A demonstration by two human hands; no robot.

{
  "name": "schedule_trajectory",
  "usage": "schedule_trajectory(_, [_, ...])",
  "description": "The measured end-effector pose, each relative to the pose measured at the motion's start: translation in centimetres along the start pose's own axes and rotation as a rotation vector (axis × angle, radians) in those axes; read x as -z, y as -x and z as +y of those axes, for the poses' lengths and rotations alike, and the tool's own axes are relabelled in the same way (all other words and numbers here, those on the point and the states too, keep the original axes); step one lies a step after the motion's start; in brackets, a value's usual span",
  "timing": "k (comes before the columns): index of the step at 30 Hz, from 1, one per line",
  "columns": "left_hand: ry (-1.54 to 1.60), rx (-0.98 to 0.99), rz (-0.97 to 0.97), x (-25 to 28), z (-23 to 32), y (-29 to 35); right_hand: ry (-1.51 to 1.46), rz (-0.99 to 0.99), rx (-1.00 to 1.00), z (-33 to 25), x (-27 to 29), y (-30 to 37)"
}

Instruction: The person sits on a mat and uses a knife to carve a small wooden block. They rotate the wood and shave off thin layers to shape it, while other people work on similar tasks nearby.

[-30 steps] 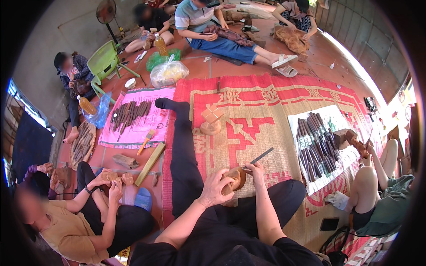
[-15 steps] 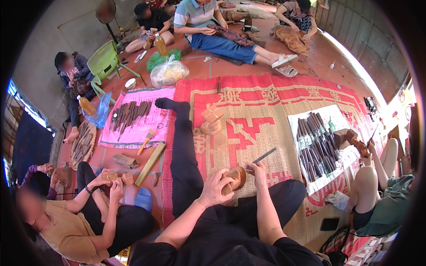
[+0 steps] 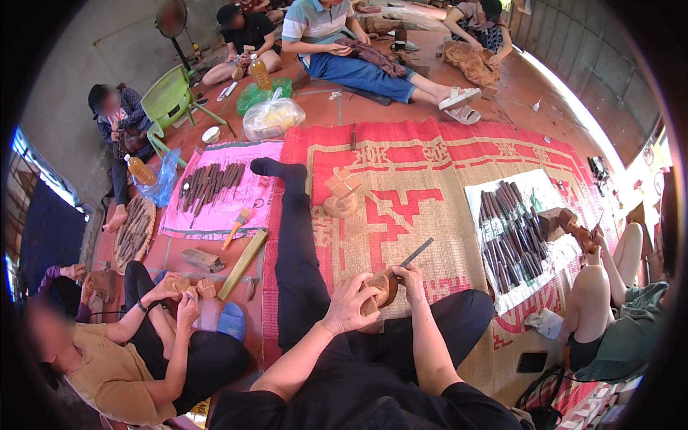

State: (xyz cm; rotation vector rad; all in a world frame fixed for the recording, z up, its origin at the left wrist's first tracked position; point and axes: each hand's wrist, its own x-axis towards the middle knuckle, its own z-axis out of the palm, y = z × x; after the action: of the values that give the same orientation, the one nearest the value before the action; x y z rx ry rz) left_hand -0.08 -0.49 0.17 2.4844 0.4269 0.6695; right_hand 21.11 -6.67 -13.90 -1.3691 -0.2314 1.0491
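Observation:
My left hand (image 3: 349, 304) wraps round a rounded, reddish-brown wooden carving (image 3: 385, 289), held low above my lap. In my right hand (image 3: 410, 281), just right of the carving, is a flat dark file (image 3: 418, 251). Its free end points up and to the right, away from me. The file's lower end is at the carving's upper edge, partly hidden by my fingers; I cannot tell whether it touches. Past the carving, a second wooden piece with a block-like top and round base (image 3: 342, 195) stands on the red and tan mat (image 3: 401, 247).
Several dark-handled carving tools lie on a white sheet (image 3: 531, 184) at right and on a pink sheet (image 3: 251, 204) at left. A brush (image 3: 236, 228) and a wooden strip (image 3: 244, 265) lie nearby. Co-workers sit close on both sides, one holding a wooden piece (image 3: 190, 288).
My right hand has shifted slightly left, toward the carving. The file has turned to a steeper slant. My left hand keeps its hold on the carving in nearly the same place.

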Motion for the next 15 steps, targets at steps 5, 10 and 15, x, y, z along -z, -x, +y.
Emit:
schedule_trajectory(5, [-0.009, -0.001, 0.004, 0.07, -0.12, 0.06, 0.001, -0.005, -0.003, -0.25, -0.21, 0.18])
schedule_trajectory(10, [-0.009, -0.002, 0.006, 0.03, -0.13, 0.10, -0.002, -0.010, 0.001, -0.20, -0.18, 0.18])
schedule_trajectory(15, [-0.003, -0.004, 0.009, 0.04, -0.23, 0.11, -0.002, 0.000, 0.003, 0.12, -0.09, 0.02])
